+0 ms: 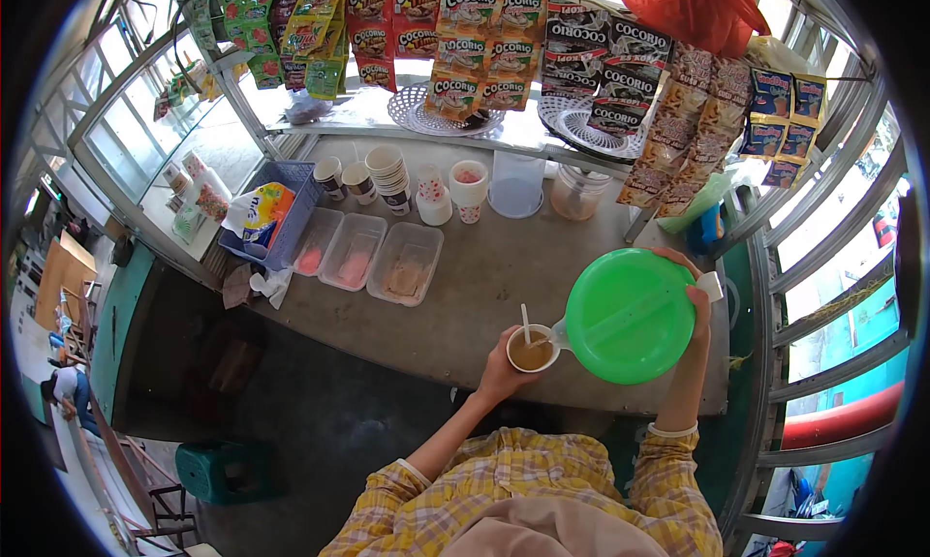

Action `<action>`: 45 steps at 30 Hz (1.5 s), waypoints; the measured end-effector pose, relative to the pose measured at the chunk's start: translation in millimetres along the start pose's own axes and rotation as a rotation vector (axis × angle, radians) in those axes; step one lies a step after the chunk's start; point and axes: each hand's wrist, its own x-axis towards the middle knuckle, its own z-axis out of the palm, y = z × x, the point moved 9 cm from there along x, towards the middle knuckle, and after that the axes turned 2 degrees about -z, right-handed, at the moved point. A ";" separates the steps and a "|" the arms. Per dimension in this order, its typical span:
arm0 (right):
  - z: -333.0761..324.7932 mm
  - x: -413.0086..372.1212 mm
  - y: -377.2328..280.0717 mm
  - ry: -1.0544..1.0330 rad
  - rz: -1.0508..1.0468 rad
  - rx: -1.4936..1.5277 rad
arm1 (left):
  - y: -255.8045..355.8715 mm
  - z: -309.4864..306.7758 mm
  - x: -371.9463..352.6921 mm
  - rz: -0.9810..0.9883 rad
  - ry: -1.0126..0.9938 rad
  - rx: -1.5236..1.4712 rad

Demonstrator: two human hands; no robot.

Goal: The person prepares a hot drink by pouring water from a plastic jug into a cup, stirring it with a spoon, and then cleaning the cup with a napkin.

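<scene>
From the head camera, a grey worktop (504,266) fills a small stall walled in by window frames, with rows of snack sachets (484,34) hanging above it. On the worktop stand stacked paper cups (390,174), a clear pitcher (515,184) and three clear tubs (405,263) beside a blue basket (291,203). A green stool (225,470) sits on the dark floor below. At the near edge, the left hand (499,373) has its fingers wrapped around a white cup (532,349) of brown liquid with a spoon (525,323) standing in it. The right hand (693,300), fingers clenched on the handle, tilts a green jug (630,315) so that its white spout meets the cup's rim.
</scene>
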 end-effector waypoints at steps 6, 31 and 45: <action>-61.2 -3.8 26.7 0.036 0.041 0.094 | 17.9 16.4 20.1 0.017 -0.041 -0.042; -171.0 -17.6 62.8 0.216 0.165 0.566 | -51.4 -45.6 117.8 -0.023 -0.018 0.081; 65.2 -34.0 17.4 0.727 -0.409 -0.874 | -84.9 -58.9 131.9 -0.007 -0.021 0.021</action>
